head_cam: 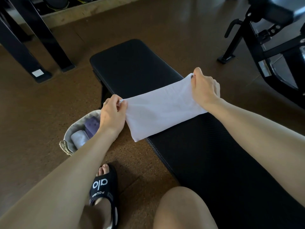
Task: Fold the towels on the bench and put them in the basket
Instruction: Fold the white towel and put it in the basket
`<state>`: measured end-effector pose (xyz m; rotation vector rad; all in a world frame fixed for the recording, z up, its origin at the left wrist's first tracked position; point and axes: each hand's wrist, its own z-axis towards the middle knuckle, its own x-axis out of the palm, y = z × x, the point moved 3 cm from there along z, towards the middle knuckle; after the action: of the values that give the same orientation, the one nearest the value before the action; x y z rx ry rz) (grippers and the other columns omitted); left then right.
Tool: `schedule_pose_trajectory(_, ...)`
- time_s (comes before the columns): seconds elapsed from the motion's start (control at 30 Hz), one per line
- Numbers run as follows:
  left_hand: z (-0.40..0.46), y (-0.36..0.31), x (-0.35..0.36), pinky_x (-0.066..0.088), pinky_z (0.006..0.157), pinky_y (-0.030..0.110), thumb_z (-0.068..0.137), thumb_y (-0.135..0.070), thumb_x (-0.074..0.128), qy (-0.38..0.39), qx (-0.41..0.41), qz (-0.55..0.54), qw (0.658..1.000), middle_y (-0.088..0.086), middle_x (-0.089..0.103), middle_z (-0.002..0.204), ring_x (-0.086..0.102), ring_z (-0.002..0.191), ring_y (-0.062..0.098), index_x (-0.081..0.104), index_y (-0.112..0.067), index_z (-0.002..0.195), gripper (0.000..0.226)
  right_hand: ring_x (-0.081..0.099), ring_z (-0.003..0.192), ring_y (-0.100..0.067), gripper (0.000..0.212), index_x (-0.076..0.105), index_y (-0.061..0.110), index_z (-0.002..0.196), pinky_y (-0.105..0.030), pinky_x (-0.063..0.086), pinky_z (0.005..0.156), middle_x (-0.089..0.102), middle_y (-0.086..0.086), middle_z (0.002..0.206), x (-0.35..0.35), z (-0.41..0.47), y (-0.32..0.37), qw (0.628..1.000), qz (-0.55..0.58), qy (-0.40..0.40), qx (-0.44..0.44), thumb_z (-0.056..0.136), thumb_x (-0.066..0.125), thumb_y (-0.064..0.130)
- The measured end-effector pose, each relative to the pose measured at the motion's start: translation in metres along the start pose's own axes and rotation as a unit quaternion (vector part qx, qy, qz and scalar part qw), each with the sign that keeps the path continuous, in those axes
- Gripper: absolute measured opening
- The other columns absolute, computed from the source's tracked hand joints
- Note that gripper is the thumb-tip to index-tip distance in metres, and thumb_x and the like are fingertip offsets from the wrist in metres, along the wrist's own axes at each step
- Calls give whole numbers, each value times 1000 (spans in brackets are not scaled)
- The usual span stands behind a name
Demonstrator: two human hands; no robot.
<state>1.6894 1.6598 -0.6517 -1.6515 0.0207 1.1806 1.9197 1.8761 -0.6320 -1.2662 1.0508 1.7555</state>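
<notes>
Head camera looks down past my arms, and the only writing I can read is on my black slide sandal: a large white "alo" across the strap, with smaller white letters beneath it too small to make out.

My left hand pinches one upper corner of the white towel between thumb and curled fingers; there is a ring on one finger. My right hand pinches the other upper corner, fingers bent down over the edge, wrist arched above the cloth. Both forearms reach forward, and the towel is stretched taut between my hands as a folded rectangle. It lies across the black padded bench, with its lower left corner hanging past the bench's left edge.

Just beside the bench on the floor, partly under my left wrist, sits the grey fabric basket. Inside it are a rolled white towel and a purple towel, touching each other.

My bare knee shows at the bottom. The floor is brown and speckled. Black equipment legs stand at upper left, and a black machine frame at upper right.
</notes>
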Motion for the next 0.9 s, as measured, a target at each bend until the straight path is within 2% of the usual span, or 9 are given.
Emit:
schedule_pose_trajectory(0.13,4,1,4,37,72,31,104,-29,50,-8,-43,-33,999,3,59,107,51,101,17,56,-20,104,11,45,57,-18,22,47,13,116,-36,35,66,54,-2,74,6,5,2,999,-22,25,18,111,30,26)
schedule_pose_trajectory(0.23,4,1,8,45,82,41,104,-29,48,-4,-64,-33,997,-3,55,99,53,107,22,52,-20,108,11,55,75,-30,22,45,11,120,-39,37,68,63,-11,95,13,8,6,998,-33,46,37,110,32,25)
schedule_pose_trajectory(0.3,2,1,10,49,82,44,105,-33,43,11,-104,-36,994,-3,54,98,56,107,27,44,-20,113,15,60,91,-35,26,42,10,130,-41,41,73,60,-15,113,10,8,10,995,-81,53,29,105,43,19)
schedule_pose_trajectory(0.4,-5,-2,17,56,77,42,104,-46,39,77,-236,-103,963,9,56,123,59,110,30,34,-13,134,45,55,106,-39,46,44,7,134,-45,42,89,53,-21,123,-4,-2,31,989,-132,-31,-53,90,56,5)
schedule_pose_trajectory(0.5,-15,-4,26,53,60,33,99,-59,47,152,-305,-177,924,2,50,135,59,113,24,25,-13,150,73,54,115,-40,38,59,10,128,-48,42,96,58,-15,123,-2,-45,81,972,11,-90,-216,91,50,14)
schedule_pose_trajectory(0.57,-18,-1,31,55,60,33,92,-66,52,185,-321,-189,909,3,56,134,64,109,23,32,-14,147,78,42,138,-34,47,55,15,141,-48,34,113,52,-13,144,10,-77,107,962,65,8,-266,100,37,30)
schedule_pose_trajectory(0.67,-22,2,35,56,54,30,80,-62,59,183,-331,-213,901,7,68,119,72,95,24,43,-14,141,80,12,156,-25,54,27,23,160,-44,11,125,19,-6,169,24,-96,108,955,21,161,-248,108,22,39)
schedule_pose_trajectory(0.77,-23,3,37,54,51,28,87,-55,60,148,-297,-205,921,11,68,113,72,92,27,49,-11,134,65,3,157,-23,57,15,32,163,-44,3,126,5,-3,172,25,-89,94,955,-15,163,-248,108,17,46)
schedule_pose_trajectory(0.9,-23,5,33,55,59,34,99,-50,55,123,-260,-169,943,12,63,117,67,98,29,48,-11,131,50,-3,158,-17,55,13,38,162,-41,-1,126,0,2,172,22,-70,59,964,-31,179,-196,108,14,50)
